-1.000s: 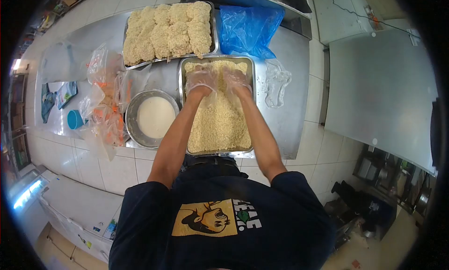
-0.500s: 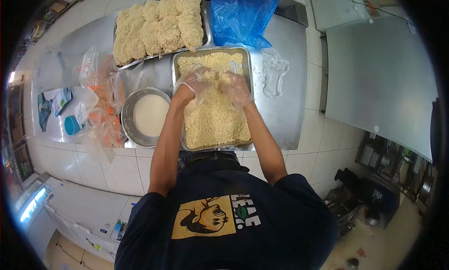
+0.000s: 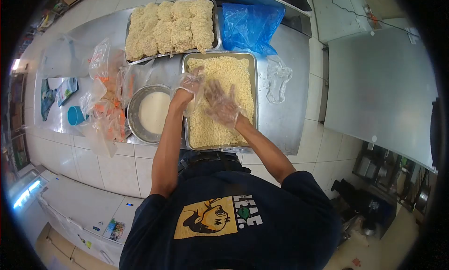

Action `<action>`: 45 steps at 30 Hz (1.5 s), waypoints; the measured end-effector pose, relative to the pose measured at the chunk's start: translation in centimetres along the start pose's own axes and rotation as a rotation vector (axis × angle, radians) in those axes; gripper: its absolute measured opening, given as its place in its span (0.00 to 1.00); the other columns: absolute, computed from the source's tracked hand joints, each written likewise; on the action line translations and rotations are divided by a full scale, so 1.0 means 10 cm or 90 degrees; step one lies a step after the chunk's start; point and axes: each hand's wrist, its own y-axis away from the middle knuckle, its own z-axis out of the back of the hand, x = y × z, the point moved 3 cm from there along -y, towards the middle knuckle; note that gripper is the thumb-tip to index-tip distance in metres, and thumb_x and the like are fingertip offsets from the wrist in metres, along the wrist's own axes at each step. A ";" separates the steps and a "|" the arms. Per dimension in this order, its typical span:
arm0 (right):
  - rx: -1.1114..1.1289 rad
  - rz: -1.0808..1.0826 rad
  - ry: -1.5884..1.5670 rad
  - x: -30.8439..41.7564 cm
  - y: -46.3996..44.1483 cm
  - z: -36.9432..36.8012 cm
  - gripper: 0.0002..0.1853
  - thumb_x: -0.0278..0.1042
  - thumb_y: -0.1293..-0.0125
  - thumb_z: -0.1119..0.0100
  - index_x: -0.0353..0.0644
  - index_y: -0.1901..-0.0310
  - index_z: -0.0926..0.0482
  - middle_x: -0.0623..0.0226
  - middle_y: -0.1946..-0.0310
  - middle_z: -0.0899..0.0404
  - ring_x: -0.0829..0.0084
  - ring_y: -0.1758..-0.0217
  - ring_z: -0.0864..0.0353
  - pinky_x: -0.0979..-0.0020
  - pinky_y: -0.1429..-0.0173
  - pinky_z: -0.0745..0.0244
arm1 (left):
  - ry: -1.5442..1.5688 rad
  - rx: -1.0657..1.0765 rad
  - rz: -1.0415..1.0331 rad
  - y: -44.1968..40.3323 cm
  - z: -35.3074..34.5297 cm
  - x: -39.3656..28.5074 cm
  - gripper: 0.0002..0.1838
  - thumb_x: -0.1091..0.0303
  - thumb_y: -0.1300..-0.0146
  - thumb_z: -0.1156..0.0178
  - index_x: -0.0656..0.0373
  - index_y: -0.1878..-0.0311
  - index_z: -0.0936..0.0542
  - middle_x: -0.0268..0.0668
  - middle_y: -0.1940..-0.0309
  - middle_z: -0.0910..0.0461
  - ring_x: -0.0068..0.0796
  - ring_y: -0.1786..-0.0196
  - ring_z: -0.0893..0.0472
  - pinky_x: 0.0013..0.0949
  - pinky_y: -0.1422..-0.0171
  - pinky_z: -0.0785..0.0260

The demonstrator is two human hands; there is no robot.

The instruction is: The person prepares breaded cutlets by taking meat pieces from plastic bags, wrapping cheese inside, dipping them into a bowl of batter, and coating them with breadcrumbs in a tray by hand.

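A metal tray [image 3: 255,83] of pale yellow coating crumbs [image 3: 220,129] lies right before me. Both of my hands wear clear, loose plastic gloves. My right hand [image 3: 222,104] is open over the middle of the crumbs, palm down with fingers spread. At the tray's left side is my left hand [image 3: 191,83], its fingers pointing away from me and partly bent, with nothing visible in them. The fingers' undersides are hidden. Left of the tray stands a round metal bowl [image 3: 132,113] of creamy white batter [image 3: 154,112].
Behind is another tray [image 3: 217,29] heaped with crumb-coated pieces [image 3: 170,29]. A blue plastic bag [image 3: 250,27] sits beside it. Crumpled clear plastic [image 3: 279,80] lies right; clear and orange bags [image 3: 107,97] and a turquoise cup [image 3: 75,115] lie left on the metal table [image 3: 292,115].
My hands were together over the crumbs, fingers around a crumbly clump. Now they are apart: the right has come nearer me and leftward, spread flat, and the left stays at the side.
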 end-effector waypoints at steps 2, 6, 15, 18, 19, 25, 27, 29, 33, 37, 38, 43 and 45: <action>-0.009 0.004 0.011 -0.12 -0.10 0.10 0.39 0.64 0.31 0.65 0.46 0.25 0.49 0.60 0.22 0.61 0.56 0.19 0.68 0.28 0.29 0.75 | 0.007 -0.018 0.012 0.00 0.02 0.00 0.24 0.66 0.31 0.53 0.56 0.32 0.33 0.45 0.39 0.26 0.35 0.38 0.28 0.37 0.35 0.37; -0.023 0.089 0.177 -0.41 -0.65 0.09 0.37 0.63 0.30 0.64 0.51 0.25 0.48 0.64 0.22 0.62 0.57 0.19 0.70 0.28 0.29 0.79 | -0.033 -0.072 0.104 0.16 -0.01 -0.01 0.23 0.65 0.30 0.53 0.54 0.33 0.32 0.47 0.42 0.26 0.38 0.42 0.25 0.38 0.39 0.34; -0.123 0.031 0.011 -0.42 -0.78 -0.04 0.32 0.52 0.34 0.51 0.51 0.30 0.37 0.60 0.26 0.48 0.56 0.21 0.58 0.31 0.28 0.66 | 0.055 -0.241 -0.052 0.15 -0.28 0.69 0.27 0.67 0.34 0.49 0.61 0.32 0.35 0.55 0.47 0.24 0.49 0.46 0.22 0.40 0.42 0.31; -0.126 -0.038 -0.080 -0.60 -0.70 -0.16 0.33 0.60 0.33 0.57 0.46 0.34 0.31 0.58 0.31 0.38 0.56 0.23 0.51 0.38 0.26 0.61 | -0.219 -0.335 -0.197 0.23 -0.40 0.56 0.28 0.60 0.34 0.49 0.62 0.32 0.35 0.57 0.50 0.22 0.52 0.50 0.21 0.44 0.44 0.30; -0.117 -0.039 -0.079 -0.64 -0.58 -0.21 0.33 0.60 0.33 0.57 0.46 0.34 0.31 0.58 0.31 0.38 0.56 0.23 0.51 0.38 0.26 0.61 | -0.303 -0.293 -0.089 0.30 -0.43 0.47 0.29 0.57 0.34 0.48 0.63 0.34 0.33 0.57 0.53 0.21 0.54 0.52 0.21 0.46 0.46 0.30; -0.277 -0.231 0.056 -0.79 -0.45 -0.13 0.28 0.58 0.36 0.52 0.42 0.47 0.22 0.50 0.49 0.25 0.52 0.43 0.29 0.51 0.37 0.40 | -0.414 -0.184 0.034 0.44 -0.56 0.41 0.24 0.50 0.37 0.48 0.63 0.50 0.22 0.58 0.63 0.19 0.55 0.57 0.20 0.50 0.50 0.30; -0.222 -0.279 0.016 -0.76 -0.42 -0.01 0.31 0.61 0.36 0.52 0.40 0.47 0.23 0.49 0.49 0.25 0.51 0.43 0.28 0.52 0.37 0.38 | -0.384 -0.067 0.046 0.35 -0.62 0.48 0.18 0.54 0.37 0.48 0.59 0.63 0.17 0.55 0.65 0.19 0.52 0.59 0.19 0.50 0.52 0.29; -0.175 -0.320 -0.020 -0.76 -0.40 0.09 0.34 0.64 0.36 0.53 0.38 0.46 0.23 0.48 0.49 0.24 0.49 0.44 0.27 0.53 0.37 0.37 | -0.409 -0.056 0.076 0.29 -0.59 0.51 0.20 0.53 0.39 0.46 0.60 0.58 0.18 0.55 0.62 0.19 0.52 0.58 0.19 0.49 0.51 0.29; 0.001 -0.340 -0.188 -0.95 -0.27 -0.01 0.38 0.61 0.40 0.39 0.29 0.45 0.26 0.48 0.49 0.21 0.54 0.45 0.21 0.56 0.37 0.31 | -0.359 -0.133 0.089 0.23 -0.57 0.51 0.35 0.47 0.47 0.39 0.66 0.44 0.24 0.57 0.56 0.19 0.51 0.52 0.19 0.45 0.46 0.28; 0.200 -0.261 -0.812 -0.97 -0.32 -0.03 0.37 0.41 0.47 0.25 0.29 0.41 0.30 0.55 0.50 0.21 0.67 0.46 0.23 0.68 0.40 0.27 | -0.296 -0.251 -0.128 0.05 -0.56 0.72 0.43 0.45 0.52 0.33 0.66 0.38 0.29 0.56 0.53 0.20 0.50 0.51 0.19 0.43 0.45 0.28; 0.240 -0.242 -0.868 -0.99 -0.30 -0.04 0.38 0.35 0.50 0.23 0.30 0.40 0.31 0.57 0.49 0.22 0.71 0.45 0.24 0.72 0.43 0.26 | -0.275 -0.128 -0.087 0.09 -0.46 0.50 0.44 0.45 0.53 0.32 0.66 0.37 0.30 0.55 0.52 0.20 0.50 0.50 0.20 0.43 0.44 0.28; 0.165 -0.133 -0.635 -0.97 -0.29 0.19 0.35 0.35 0.51 0.23 0.30 0.42 0.29 0.58 0.46 0.24 0.71 0.43 0.26 0.70 0.43 0.26 | -0.352 0.050 -0.081 0.03 -0.45 0.47 0.37 0.50 0.52 0.32 0.61 0.40 0.26 0.52 0.53 0.20 0.50 0.49 0.21 0.42 0.44 0.29; 0.175 -0.151 -0.657 -0.93 -0.33 0.29 0.34 0.36 0.52 0.23 0.31 0.44 0.27 0.59 0.46 0.24 0.71 0.44 0.25 0.69 0.43 0.27 | -0.500 0.067 -0.060 -0.08 -0.50 0.65 0.30 0.54 0.51 0.34 0.57 0.44 0.24 0.51 0.52 0.20 0.49 0.49 0.21 0.42 0.44 0.29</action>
